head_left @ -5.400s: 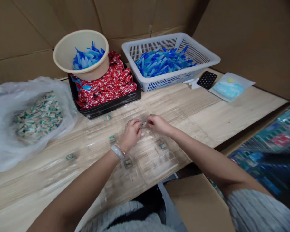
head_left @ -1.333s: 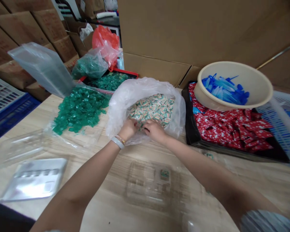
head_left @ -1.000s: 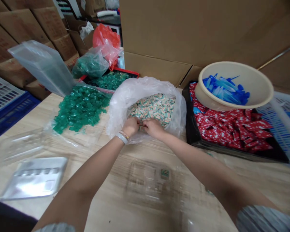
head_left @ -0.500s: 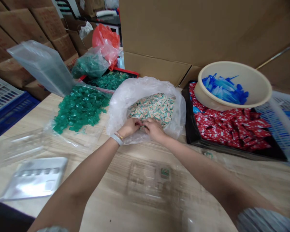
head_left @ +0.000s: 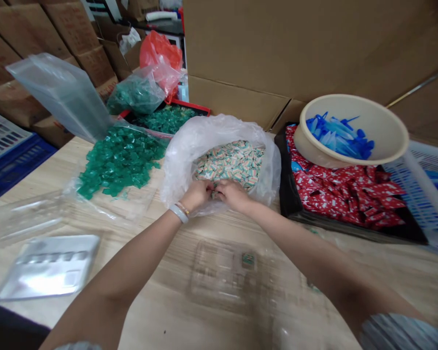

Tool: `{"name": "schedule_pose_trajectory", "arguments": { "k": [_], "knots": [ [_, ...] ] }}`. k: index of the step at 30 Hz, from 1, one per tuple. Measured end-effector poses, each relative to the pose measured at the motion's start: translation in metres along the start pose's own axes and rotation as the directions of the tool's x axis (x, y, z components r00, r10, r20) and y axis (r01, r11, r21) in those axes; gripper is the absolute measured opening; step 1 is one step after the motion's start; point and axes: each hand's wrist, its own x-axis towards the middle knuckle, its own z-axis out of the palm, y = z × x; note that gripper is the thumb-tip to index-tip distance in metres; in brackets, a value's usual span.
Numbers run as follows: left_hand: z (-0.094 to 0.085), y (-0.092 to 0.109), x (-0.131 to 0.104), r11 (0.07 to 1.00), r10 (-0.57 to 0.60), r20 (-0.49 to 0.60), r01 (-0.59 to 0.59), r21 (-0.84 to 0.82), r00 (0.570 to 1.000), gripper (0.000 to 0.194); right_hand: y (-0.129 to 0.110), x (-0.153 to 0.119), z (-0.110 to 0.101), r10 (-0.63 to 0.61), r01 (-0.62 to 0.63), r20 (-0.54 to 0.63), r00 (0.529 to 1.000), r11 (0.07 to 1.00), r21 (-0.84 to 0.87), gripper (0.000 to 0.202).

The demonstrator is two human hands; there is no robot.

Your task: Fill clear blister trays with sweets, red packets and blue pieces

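My left hand [head_left: 199, 195], with a pale bangle and a thin bracelet at the wrist, reaches over the near rim of a white plastic bag [head_left: 182, 150]. My right hand [head_left: 232, 194] meets it there, fingertips almost touching. Both are closed in a pinch; what they grip is too small and blurred to make out. Inside the bag lies a heap of small flat striped pieces [head_left: 237, 158] in pale orange, green and white. On the table nearer me is a clear plastic tray [head_left: 219, 277] with one small green patterned piece [head_left: 248, 260] in a compartment.
Green translucent pieces [head_left: 120, 158] are heaped left of the bag. Clear trays [head_left: 45, 267] lie at the left front. To the right, a black bin [head_left: 290, 194] holds red packets [head_left: 343, 194], with a cream basin [head_left: 387, 141] of blue items on top. Cardboard [head_left: 277, 48] stands behind.
Both hands stay pinched at the bag's near edge, with only slight finger movement. The view has shifted a little.
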Motion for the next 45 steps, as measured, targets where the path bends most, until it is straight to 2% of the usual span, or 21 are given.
{"name": "schedule_pose_trajectory", "arguments": {
  "k": [4,6,11,14,16,20,22,24,27,30,34,39,43,45],
  "knots": [
    [-0.006,-0.004,-0.002,0.976,0.066,0.046,-0.054,-0.213,0.997,0.016,-0.004,-0.004,0.001,0.024,-0.025,-0.019,1.000,0.998,-0.049,0.022],
    [-0.006,-0.001,-0.005,0.969,0.092,0.075,-0.072,-0.235,0.993,0.017,-0.005,-0.005,0.001,0.024,-0.024,-0.016,1.000,0.999,-0.046,0.023],
    [-0.003,0.002,-0.012,0.978,0.128,-0.022,-0.130,-0.165,0.992,0.033,-0.008,-0.006,0.002,0.082,-0.080,-0.058,0.995,0.996,0.040,0.023],
    [-0.004,0.000,-0.014,0.981,0.128,-0.042,-0.133,-0.141,0.991,0.039,-0.012,-0.004,0.002,0.101,-0.098,-0.049,0.994,0.993,0.068,0.024],
    [-0.006,0.001,-0.015,0.986,0.124,-0.037,-0.127,-0.107,0.992,0.037,-0.017,-0.003,0.003,0.119,-0.116,-0.033,0.992,0.991,0.073,0.025],
    [-0.006,0.009,-0.017,0.993,0.121,-0.013,-0.122,-0.009,0.993,0.025,-0.026,-0.004,0.004,0.239,-0.239,-0.044,0.970,0.971,0.025,0.025],
    [-0.007,0.011,-0.018,0.993,0.105,-0.005,-0.104,0.046,0.994,0.019,-0.026,-0.006,0.004,0.250,-0.250,-0.038,0.967,0.968,0.017,0.026],
    [-0.011,0.008,-0.016,0.995,0.072,-0.030,-0.070,0.071,0.997,0.019,-0.021,-0.006,0.003,0.257,-0.255,-0.048,0.965,0.966,0.043,0.028],
    [-0.020,-0.003,-0.005,0.997,-0.014,-0.082,0.021,0.080,0.997,0.024,-0.005,-0.002,-0.001,0.305,-0.296,-0.134,0.943,0.951,0.087,0.029],
    [-0.026,-0.013,0.006,0.991,-0.064,-0.037,0.068,0.116,0.997,0.023,0.008,0.008,-0.002,0.252,-0.248,-0.172,0.952,0.968,0.049,0.031],
    [-0.024,-0.016,0.008,0.992,-0.008,-0.029,0.011,0.130,1.000,0.022,0.011,0.015,0.001,0.142,-0.146,-0.130,0.981,0.989,-0.015,0.028],
    [-0.024,-0.013,0.004,0.987,0.011,0.005,-0.011,0.160,1.000,0.023,0.014,0.021,0.001,0.179,-0.173,-0.126,0.976,0.983,0.058,0.024],
    [-0.024,-0.013,0.008,0.985,-0.004,0.011,0.002,0.172,1.000,0.024,0.017,0.028,-0.005,0.103,-0.095,-0.092,0.990,0.992,0.088,0.016],
    [-0.024,-0.013,0.010,0.988,0.003,0.011,-0.005,0.152,1.000,0.023,0.019,0.028,-0.007,0.116,-0.099,-0.102,0.988,0.983,0.158,0.015]
  ]
}}
